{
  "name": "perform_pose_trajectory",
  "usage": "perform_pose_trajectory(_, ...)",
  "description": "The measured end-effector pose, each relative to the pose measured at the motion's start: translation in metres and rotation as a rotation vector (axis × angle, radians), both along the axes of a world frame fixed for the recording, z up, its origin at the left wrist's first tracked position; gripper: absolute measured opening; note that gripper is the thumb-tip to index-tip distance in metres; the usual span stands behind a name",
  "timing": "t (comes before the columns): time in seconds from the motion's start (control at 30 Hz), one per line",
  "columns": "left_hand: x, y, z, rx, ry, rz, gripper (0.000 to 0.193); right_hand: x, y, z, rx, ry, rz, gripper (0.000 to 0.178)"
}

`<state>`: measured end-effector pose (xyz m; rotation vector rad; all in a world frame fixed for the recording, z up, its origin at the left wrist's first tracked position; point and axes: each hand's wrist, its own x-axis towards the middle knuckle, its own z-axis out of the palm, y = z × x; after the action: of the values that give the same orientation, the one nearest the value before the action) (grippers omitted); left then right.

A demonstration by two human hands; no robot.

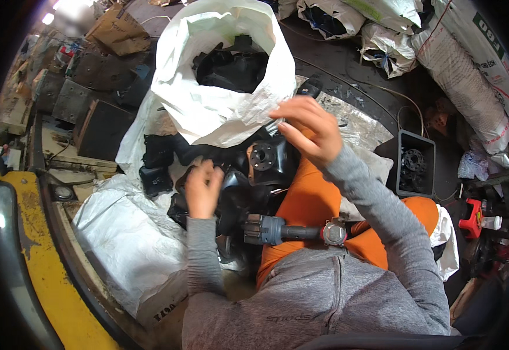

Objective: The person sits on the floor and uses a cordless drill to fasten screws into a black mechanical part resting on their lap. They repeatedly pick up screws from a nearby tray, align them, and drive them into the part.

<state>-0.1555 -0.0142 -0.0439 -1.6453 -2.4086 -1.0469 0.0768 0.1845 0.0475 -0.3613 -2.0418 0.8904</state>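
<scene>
My right hand (pixel 313 129) is raised beside the lower right rim of a big white woven sack (pixel 213 125). Its fingers are stretched, the thumb is apart, and no held thing shows. Beneath its fingertips is a small silvery piece (pixel 272 128), partly covered. Over a heap of glossy black moulded parts (pixel 234 181) hovers my left hand (pixel 203 189), fingers loosely apart and smeared at the tips. One black part carries a round metal hub (pixel 262 156) with holes. More black parts (pixel 234 70) lie inside the sack. Across my lap rests a grey cordless power tool (pixel 292 232).
To the right stands a dark bin (pixel 403 189) holding round metal pieces. Full white sacks (pixel 470 81) line the far right, near a red tool (pixel 471 219). At left are a worn yellow metal frame (pixel 44 262), a crumpled white sack (pixel 132 233) and dark metal blocks (pixel 103 131).
</scene>
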Motion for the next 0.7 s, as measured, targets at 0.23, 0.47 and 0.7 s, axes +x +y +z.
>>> perform_pose_trajectory(0.23,-0.065,0.233,0.087,0.174,-0.333,-0.124,0.032,-0.073,0.073,-0.026,0.346,-0.917,-0.310,0.038)
perform_pose_trajectory(0.47,-0.143,0.333,-0.083,-0.147,-0.635,0.521,0.046,0.013,0.090,-0.116,0.008,-0.981,-0.311,0.047)
perform_pose_trajectory(0.7,-0.070,0.337,-0.037,0.157,0.644,-0.319,0.019,0.100,0.068,-0.114,-0.091,-0.412,-0.286,0.043)
